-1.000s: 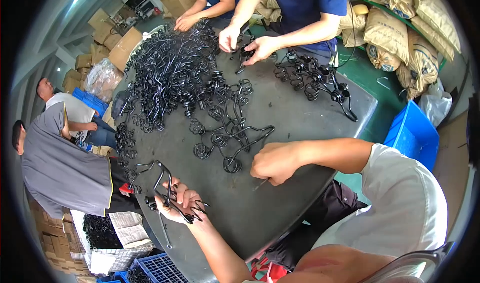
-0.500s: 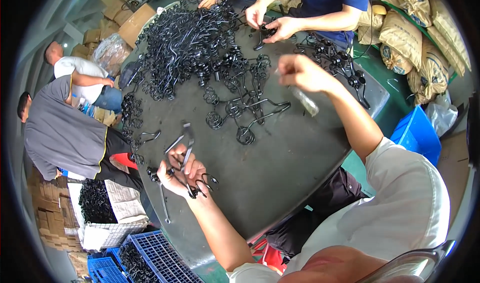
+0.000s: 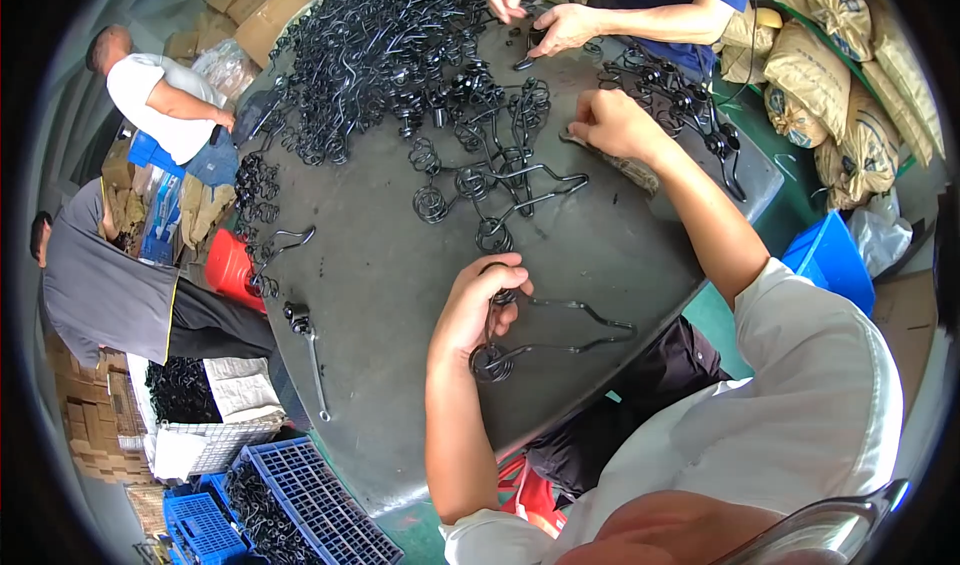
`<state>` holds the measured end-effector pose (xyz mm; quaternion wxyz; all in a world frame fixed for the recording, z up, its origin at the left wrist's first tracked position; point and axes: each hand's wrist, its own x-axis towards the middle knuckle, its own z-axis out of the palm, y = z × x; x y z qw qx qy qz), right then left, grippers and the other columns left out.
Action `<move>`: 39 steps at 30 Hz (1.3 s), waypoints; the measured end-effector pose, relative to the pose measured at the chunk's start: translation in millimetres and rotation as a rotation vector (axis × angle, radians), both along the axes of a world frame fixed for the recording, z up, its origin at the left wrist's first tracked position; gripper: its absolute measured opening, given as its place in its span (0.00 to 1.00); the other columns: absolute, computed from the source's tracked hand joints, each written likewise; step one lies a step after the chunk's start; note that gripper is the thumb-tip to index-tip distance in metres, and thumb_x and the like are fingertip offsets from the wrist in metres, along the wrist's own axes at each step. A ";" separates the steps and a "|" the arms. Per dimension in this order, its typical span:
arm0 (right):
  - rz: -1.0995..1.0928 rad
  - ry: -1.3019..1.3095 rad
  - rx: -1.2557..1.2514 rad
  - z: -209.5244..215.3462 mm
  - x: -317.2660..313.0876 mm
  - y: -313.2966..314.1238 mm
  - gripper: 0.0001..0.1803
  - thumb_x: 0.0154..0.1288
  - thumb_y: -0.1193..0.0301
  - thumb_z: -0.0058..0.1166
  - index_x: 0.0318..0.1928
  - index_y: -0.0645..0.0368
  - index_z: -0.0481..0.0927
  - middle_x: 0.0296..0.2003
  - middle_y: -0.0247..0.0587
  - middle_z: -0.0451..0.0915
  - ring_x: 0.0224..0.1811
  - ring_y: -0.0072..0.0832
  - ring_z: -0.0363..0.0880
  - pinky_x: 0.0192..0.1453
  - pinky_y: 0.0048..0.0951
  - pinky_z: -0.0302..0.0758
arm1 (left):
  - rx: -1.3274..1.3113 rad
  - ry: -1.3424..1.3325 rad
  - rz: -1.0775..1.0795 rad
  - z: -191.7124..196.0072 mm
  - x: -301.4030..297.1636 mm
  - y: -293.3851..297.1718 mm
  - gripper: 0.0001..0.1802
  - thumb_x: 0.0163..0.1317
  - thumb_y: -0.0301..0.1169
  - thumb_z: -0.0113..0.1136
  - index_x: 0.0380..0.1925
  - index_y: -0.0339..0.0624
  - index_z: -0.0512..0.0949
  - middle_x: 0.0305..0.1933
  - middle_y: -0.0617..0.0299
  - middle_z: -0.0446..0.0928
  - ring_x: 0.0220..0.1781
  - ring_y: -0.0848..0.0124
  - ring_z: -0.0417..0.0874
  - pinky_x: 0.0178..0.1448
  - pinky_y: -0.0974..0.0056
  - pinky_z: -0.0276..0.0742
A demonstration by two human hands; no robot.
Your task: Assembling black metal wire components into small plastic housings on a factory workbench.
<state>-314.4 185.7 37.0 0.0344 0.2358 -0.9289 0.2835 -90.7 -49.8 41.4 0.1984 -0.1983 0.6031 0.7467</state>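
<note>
My left hand (image 3: pixel 472 308) is closed around a black double-coil wire spring (image 3: pixel 590 310). One coil shows below the fingers, and the spring's long bent arms reach to the right over the near part of the table. Farther right, my right hand (image 3: pixel 617 125) is closed, its fingertips pinching the end of a flat brownish-grey strip (image 3: pixel 630 172) that slants down under the wrist; its material is hard to make out. Between and beyond my hands lie several loose wire springs (image 3: pixel 520 200) of the same sort, touching one another on the dark tabletop (image 3: pixel 370 265).
A large heap of black wire springs (image 3: pixel 370 75) covers the far left. A spanner (image 3: pixel 317 375) lies by the left edge. Across the table a person's hands (image 3: pixel 565 30) work beside another spring pile (image 3: pixel 690 115). Blue crates (image 3: pixel 320 505), a blue bin (image 3: pixel 830 260) and sacks (image 3: pixel 810 75) surround the table.
My left hand has moved right with the spring, which now points right. My right hand has moved slightly away, with the strip lower beneath it. The two people at left have shifted.
</note>
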 end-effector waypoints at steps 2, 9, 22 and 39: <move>-0.004 0.054 -0.061 1.5 6.3 -4.0 0.11 0.58 0.69 0.66 0.33 0.66 0.82 0.29 0.51 0.85 0.35 0.43 0.86 0.42 0.40 0.79 | 0.004 0.068 0.025 -7.5 -1.3 -1.7 0.40 0.54 0.39 0.65 0.67 0.39 0.66 0.38 0.58 0.81 0.20 0.77 0.69 0.20 0.72 0.59; 0.085 0.073 -0.356 -5.0 8.9 -9.6 0.10 0.60 0.70 0.64 0.30 0.64 0.80 0.22 0.46 0.80 0.25 0.36 0.80 0.35 0.38 0.76 | -0.058 0.129 0.072 -21.3 -9.0 11.3 0.35 0.57 0.38 0.66 0.62 0.38 0.65 0.39 0.55 0.82 0.23 0.73 0.75 0.24 0.69 0.66; 0.247 0.016 -0.497 -6.7 25.7 -27.3 0.09 0.63 0.68 0.63 0.33 0.62 0.80 0.21 0.38 0.78 0.24 0.26 0.76 0.31 0.33 0.73 | -1.185 0.577 -0.126 15.3 0.2 -2.1 0.27 0.58 0.52 0.71 0.29 0.33 0.82 0.29 0.55 0.81 0.29 0.63 0.80 0.34 0.58 0.72; 0.370 0.190 0.098 15.8 -100.4 -242.5 0.21 0.60 0.65 0.56 0.52 0.63 0.83 0.49 0.56 0.84 0.57 0.50 0.82 0.60 0.44 0.78 | -1.243 0.485 -0.216 20.4 15.1 -12.8 0.18 0.45 0.41 0.78 0.20 0.36 0.83 0.24 0.51 0.83 0.29 0.54 0.85 0.38 0.55 0.78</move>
